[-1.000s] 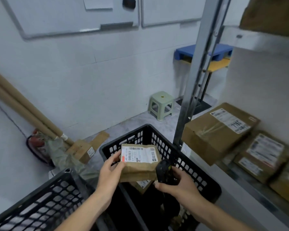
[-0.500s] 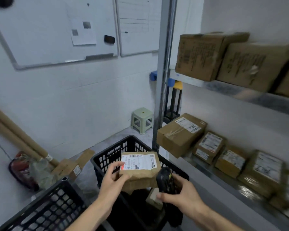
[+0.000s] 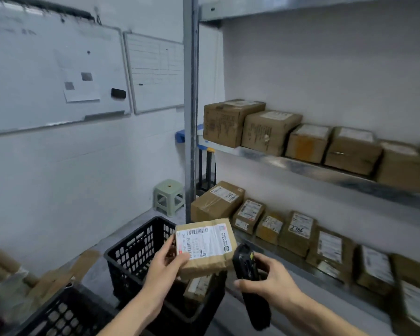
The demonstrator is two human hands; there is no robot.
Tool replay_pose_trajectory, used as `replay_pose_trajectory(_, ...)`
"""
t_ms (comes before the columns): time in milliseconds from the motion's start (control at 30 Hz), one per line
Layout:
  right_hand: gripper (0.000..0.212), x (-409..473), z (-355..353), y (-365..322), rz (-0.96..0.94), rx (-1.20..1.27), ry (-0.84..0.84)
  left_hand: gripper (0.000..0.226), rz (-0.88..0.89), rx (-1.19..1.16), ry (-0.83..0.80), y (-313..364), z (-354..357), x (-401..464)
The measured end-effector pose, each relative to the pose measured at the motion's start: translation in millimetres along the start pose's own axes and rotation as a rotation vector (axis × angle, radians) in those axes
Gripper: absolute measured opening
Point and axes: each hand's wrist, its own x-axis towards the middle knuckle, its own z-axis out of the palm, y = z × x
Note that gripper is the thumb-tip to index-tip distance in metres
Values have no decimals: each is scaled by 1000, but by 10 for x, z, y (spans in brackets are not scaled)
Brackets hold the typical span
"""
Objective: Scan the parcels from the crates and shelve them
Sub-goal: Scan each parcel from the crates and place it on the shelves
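Above a black crate (image 3: 141, 251), left hand (image 3: 164, 265) holds a parcel (image 3: 205, 247), right hand (image 3: 270, 280) grips a scanner (image 3: 246, 265); scanning the label likely comes next.

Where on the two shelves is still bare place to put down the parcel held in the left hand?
Upper shelf: bare front strip before its row of boxes. Lower shelf: bare front strip too; its back is crowded with labelled parcels. The parcel looks too wide for either strip.

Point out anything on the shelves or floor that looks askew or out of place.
The first box on the lower shelf sits turned at an angle, its corner jutting past the shelf edge, unlike the row beside it. Flattened cardboard scraps lie loose on the floor by the wall. Nothing else stands out.
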Motion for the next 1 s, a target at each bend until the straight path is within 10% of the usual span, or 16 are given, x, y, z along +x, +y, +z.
replay_pose_trajectory(267, 45, -935, -884, -473, -11, -33, 197, 68, 121, 76, -210, 870, 799, -321)
replay_pose_trajectory(433, 78, -1547, -1563, -555, -13, -50, 307, 92, 211, 163, -382, 1255, 1454, -663)
replay_pose_trajectory(633, 51, -2387, -2405, -612, -10, -127, 465, 38, 276, 176, -461, 1590, 2446, -1163)
replay_pose_trajectory(1000, 53, -4132, -3745, -403, 230, -698, 619, 35, 432, 229, -601, 1724, 4422, -2426)
